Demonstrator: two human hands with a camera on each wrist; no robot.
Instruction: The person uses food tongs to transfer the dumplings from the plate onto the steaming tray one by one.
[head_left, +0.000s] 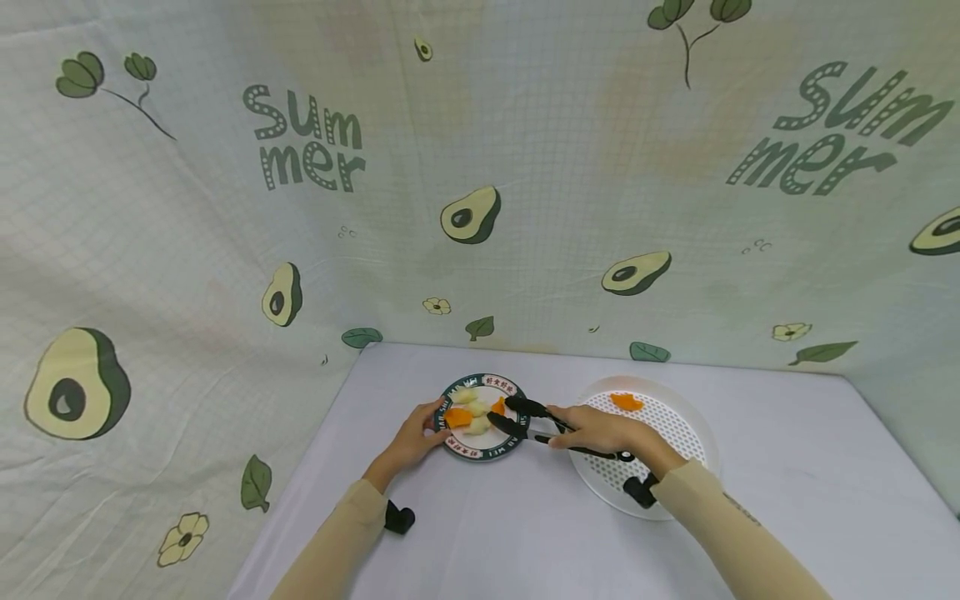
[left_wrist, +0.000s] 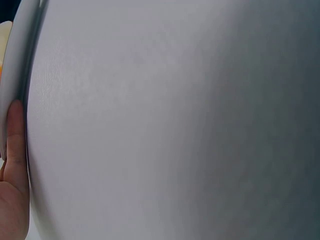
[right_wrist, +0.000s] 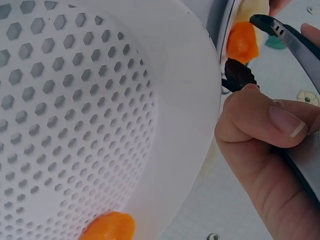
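Observation:
My left hand (head_left: 411,437) holds the left rim of a small round plate (head_left: 480,452) with a dark green patterned border. In the left wrist view a finger lies along the plate's outer side (left_wrist: 20,60). Pale yellow chunks (head_left: 477,408) and orange pieces (head_left: 458,417) lie on the plate. My right hand (head_left: 603,427) grips black-tipped tongs (head_left: 527,407), thumb on one metal arm. The spread tips reach over the plate's right rim, either side of an orange piece (head_left: 498,405). In the right wrist view, the tongs' tips stand apart near an orange piece (right_wrist: 242,42).
A round white perforated basket (head_left: 703,425) stands right of the plate, under my right forearm. One orange piece (head_left: 626,402) lies inside it, near its far edge. A white cloth (head_left: 510,533) covers the table, with a printed avocado curtain (head_left: 540,208) behind.

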